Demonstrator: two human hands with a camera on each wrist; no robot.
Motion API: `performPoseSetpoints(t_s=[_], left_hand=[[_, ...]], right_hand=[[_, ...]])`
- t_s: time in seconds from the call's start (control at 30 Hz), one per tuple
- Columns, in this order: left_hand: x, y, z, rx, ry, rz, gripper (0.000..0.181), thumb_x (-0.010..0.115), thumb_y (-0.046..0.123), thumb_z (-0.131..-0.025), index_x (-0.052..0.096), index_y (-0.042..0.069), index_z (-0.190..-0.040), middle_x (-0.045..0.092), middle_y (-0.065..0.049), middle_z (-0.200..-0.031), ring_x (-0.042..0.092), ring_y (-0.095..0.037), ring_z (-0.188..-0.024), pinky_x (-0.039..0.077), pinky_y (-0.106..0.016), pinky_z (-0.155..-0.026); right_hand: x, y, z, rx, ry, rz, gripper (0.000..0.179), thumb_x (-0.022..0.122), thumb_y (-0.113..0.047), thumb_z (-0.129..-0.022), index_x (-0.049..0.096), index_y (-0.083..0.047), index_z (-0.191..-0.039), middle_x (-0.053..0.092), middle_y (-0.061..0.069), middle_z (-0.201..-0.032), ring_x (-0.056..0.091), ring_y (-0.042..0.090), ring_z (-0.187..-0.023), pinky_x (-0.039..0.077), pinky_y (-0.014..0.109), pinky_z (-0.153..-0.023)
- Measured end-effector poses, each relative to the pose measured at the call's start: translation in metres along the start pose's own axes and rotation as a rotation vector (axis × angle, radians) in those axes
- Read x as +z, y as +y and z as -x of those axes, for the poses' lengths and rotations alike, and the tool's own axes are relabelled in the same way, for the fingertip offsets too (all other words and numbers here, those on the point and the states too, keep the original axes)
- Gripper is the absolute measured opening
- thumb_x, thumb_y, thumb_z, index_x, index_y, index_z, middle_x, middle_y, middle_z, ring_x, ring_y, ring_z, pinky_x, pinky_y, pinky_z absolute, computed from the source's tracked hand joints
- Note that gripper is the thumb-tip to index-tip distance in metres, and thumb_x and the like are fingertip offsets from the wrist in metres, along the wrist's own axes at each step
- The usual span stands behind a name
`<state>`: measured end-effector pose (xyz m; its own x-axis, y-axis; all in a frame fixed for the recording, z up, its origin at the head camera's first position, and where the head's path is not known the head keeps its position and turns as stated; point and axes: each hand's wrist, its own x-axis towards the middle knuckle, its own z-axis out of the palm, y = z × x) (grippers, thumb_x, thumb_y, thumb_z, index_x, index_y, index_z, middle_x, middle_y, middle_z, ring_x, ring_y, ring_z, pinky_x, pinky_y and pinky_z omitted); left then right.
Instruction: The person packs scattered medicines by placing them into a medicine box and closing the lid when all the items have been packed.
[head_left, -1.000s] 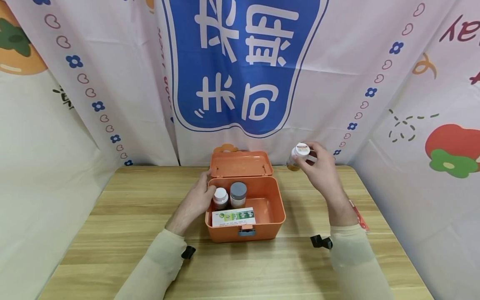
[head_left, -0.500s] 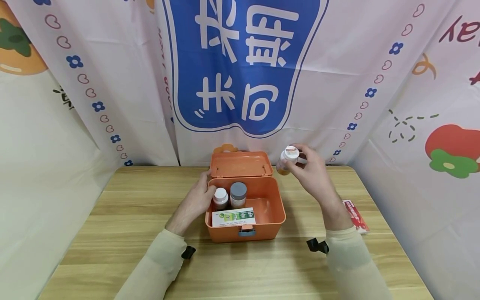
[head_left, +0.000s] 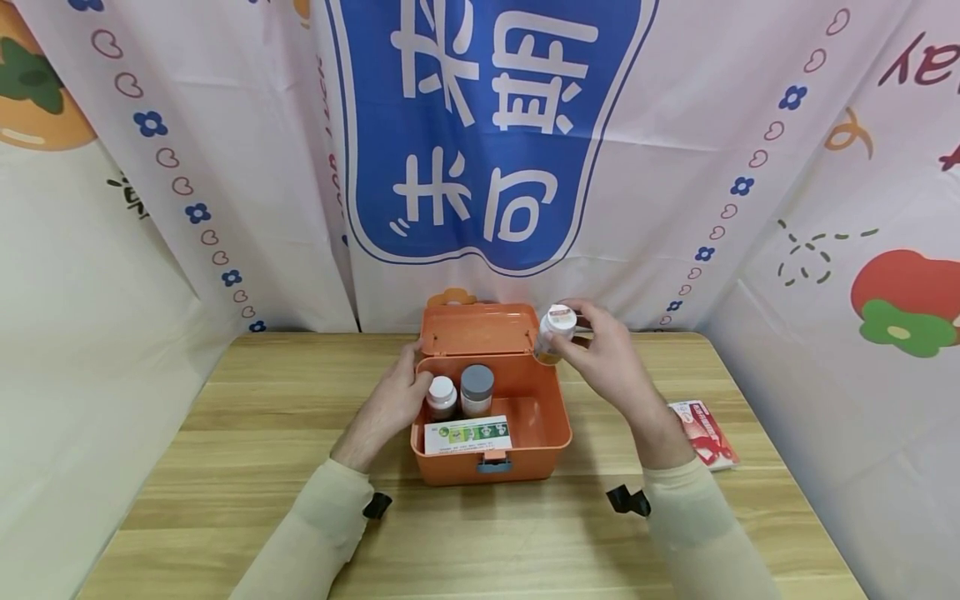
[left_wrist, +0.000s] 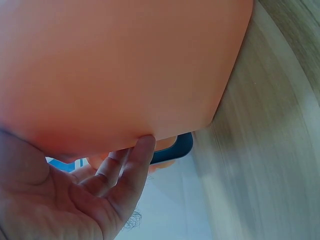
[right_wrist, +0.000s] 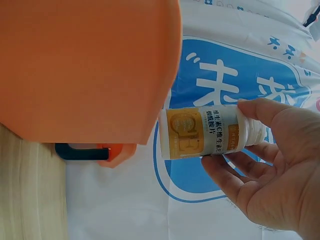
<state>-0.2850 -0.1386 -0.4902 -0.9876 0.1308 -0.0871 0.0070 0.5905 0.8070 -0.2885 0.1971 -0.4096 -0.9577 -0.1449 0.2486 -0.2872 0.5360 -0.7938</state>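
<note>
An orange box [head_left: 525,471] with its lid [head_left: 480,327] raised stands mid-table. My left hand [head_left: 390,404] holds it by its left side, near the back corner; in the left wrist view a fingertip touches the orange wall. Thumb and fingers of my right hand [head_left: 611,358] grip a white pill bottle [head_left: 557,329] with an orange-yellow label [right_wrist: 187,132], tilted at the box's back right corner, above the rim. Inside the box, at left, are a white-capped bottle [head_left: 442,396] and a grey-capped bottle [head_left: 477,390]. A white-and-green carton [head_left: 467,433] lies in front of them.
A red-and-white packet [head_left: 705,435] lies on the wooden table [head_left: 262,433] to the right, partly behind my right forearm. Printed cloth [head_left: 285,167] hangs behind and at both sides. A blue latch [head_left: 493,467] sits on the box's front, and a dark handle [right_wrist: 80,151] shows behind it.
My right hand has carried the pill bottle left and slightly down, to the box's back right corner. More of the red-and-white packet shows. My left hand and the box have stayed put.
</note>
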Motion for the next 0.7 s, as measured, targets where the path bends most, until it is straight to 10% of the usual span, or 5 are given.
performPoseSetpoints(t_s=[0.7], left_hand=[[0.001, -0.001, -0.001, -0.009, -0.008, 0.015, 0.069, 0.040, 0.026, -0.124, 0.019, 0.008, -0.187, 0.049, -0.031, -0.180, 0.060, -0.043, -0.159, 0.050, -0.066, -0.133]], right_hand=[[0.025, -0.005, 0.008, -0.028, -0.100, 0.022, 0.050, 0.084, -0.017, -0.110, 0.068, -0.003, -0.155, 0.071, 0.019, -0.151, 0.073, 0.040, -0.140, 0.066, 0.059, -0.117]])
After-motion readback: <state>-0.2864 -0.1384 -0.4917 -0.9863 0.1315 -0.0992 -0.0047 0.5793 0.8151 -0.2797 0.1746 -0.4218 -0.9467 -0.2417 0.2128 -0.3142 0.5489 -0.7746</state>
